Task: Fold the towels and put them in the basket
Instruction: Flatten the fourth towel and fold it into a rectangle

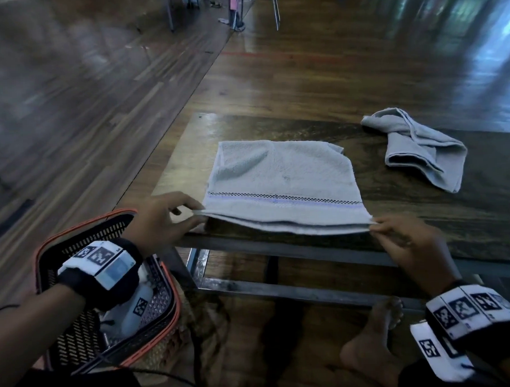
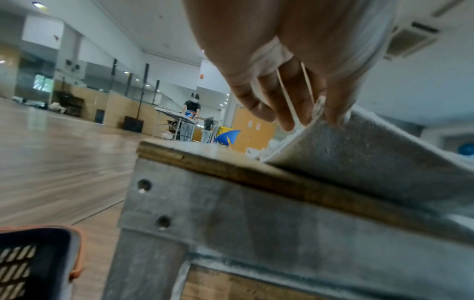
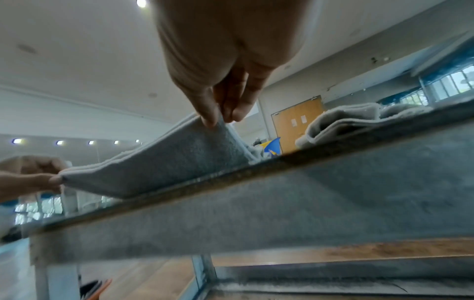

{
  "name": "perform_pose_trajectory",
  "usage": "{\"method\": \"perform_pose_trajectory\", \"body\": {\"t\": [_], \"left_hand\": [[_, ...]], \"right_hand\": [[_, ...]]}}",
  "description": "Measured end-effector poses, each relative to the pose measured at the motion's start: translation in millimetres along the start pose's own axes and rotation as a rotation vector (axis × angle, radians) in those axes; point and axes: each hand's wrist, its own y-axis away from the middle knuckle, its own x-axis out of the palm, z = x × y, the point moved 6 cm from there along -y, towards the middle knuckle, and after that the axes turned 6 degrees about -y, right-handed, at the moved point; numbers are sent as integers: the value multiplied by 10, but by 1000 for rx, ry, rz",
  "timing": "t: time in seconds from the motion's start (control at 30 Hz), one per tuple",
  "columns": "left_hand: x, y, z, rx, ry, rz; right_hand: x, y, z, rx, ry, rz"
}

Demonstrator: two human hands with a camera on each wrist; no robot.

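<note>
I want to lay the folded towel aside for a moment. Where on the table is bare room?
Bare table lies left of the flat towel, and a strip runs between it and the crumpled towel. The near edge is crowded: left hand and right hand pinch the flat towel's corners.

- Towel (image 1: 279,174): pale grey, with a black-and-white checked stripe and a lilac band running beside it near the front edge.
- Second towel (image 1: 421,148): plain grey, no stripe showing.
- Basket (image 1: 114,340): black mesh, orange rim.
- Table (image 1: 481,183): dark, mottled brown top; dull grey metal frame.
- Wristbands (image 1: 105,264): white blocks printed with black square codes on black straps.
- Floor (image 1: 97,83): glossy brown wood planks.
</note>
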Motion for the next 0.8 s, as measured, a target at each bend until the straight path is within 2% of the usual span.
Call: {"method": "perform_pose_trajectory", "body": {"t": [0.1, 0.17, 0.3, 0.4, 0.6, 0.8], "left_hand": [[-200, -27, -166, -50, 97, -111], [-348, -17, -321, -48, 133, -169], [-693, 10, -641, 1, 176, -262], [-994, -24, -829, 26, 186, -303], [-1548, -311, -1194, 96, 27, -410], [-1552, -708, -1174, 132, -116, -450]], "right_hand": [[-237, -119, 61, 46, -9, -114], [-393, -214, 175, 68, 17, -138], [-800, -344, 551, -48, 81, -173], [-1151, -444, 719, 14, -44, -229], [-1727, -823, 957, 25, -74, -267], [-1711, -1205, 724, 75, -58, -248]]}}
